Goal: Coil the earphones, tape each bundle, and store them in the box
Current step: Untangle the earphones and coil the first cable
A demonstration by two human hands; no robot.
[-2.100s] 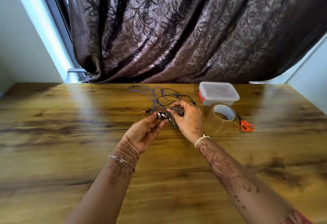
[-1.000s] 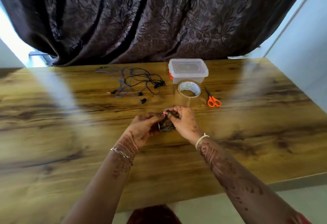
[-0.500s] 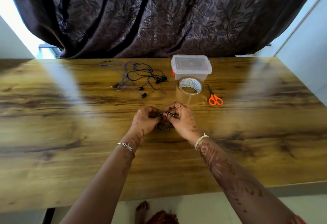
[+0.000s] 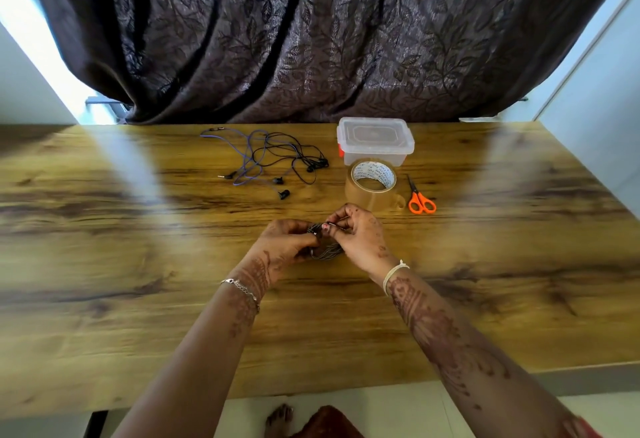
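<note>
A coiled grey earphone bundle [image 4: 327, 251] sits between my two hands over the middle of the wooden table [image 4: 138, 264]. My left hand [image 4: 285, 242] grips the coil from the left. My right hand [image 4: 360, 235] pinches the cable's loose end at the top of the coil. Farther back lie tangled blue and black earphones [image 4: 268, 158]. A clear plastic box [image 4: 375, 139] with its lid on stands at the back, a roll of brown tape [image 4: 372, 179] right in front of it.
Orange-handled scissors [image 4: 419, 198] lie to the right of the tape roll. A dark patterned curtain [image 4: 311, 32] hangs behind the table's far edge. The table's near edge runs below my forearms, with floor and a foot [image 4: 280, 418] beneath.
My hands have brought the coil nearer to me, away from the loose earphones. My right hand's fingers have shifted to the top of the coil. The camera tilted down.
</note>
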